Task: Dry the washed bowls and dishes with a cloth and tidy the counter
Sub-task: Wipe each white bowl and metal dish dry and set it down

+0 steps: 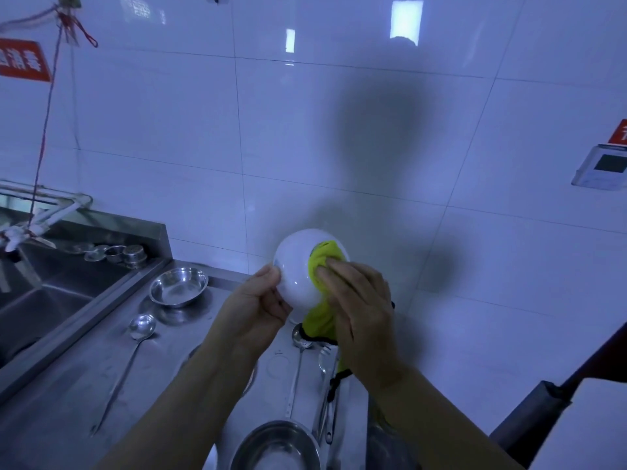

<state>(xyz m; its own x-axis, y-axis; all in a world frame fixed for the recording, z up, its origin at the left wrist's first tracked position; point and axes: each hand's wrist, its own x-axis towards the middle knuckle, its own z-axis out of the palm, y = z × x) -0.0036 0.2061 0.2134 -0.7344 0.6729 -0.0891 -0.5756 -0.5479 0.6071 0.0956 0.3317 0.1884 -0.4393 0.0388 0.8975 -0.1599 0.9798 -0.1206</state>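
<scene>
The left hand (261, 300) holds a white bowl (298, 269) up in the air, above the far part of the metal counter (68, 401). Its thumb sits on the near left edge of the bowl and its other fingers curl round behind, so it grips the bowl. The bowl tips so its open side faces the person.

The right hand (359, 307) pushes a yellow-green cloth (322, 266) into the right side of the bowl. Its fingers look mostly straight and lie flat on the cloth. The rest of the cloth hangs down under the hand, and I cannot tell if the thumb pinches it.

The step now looks like wiping the inside of the bowl dry. To do it well, I think the left hand should hold tight, because a wet bowl can slip. The right hand should rub the cloth all the way round the inside and down to the bottom. Then it should go over the rim and the outside too. Turning the bowl a little at a time would help reach each part.

On the counter sit a shiny metal bowl (178, 290) on the far left and another metal bowl (276, 446) close to the person. A long ladle (140, 329) and some spoons (300, 337) lie between them. These may need drying next
</scene>
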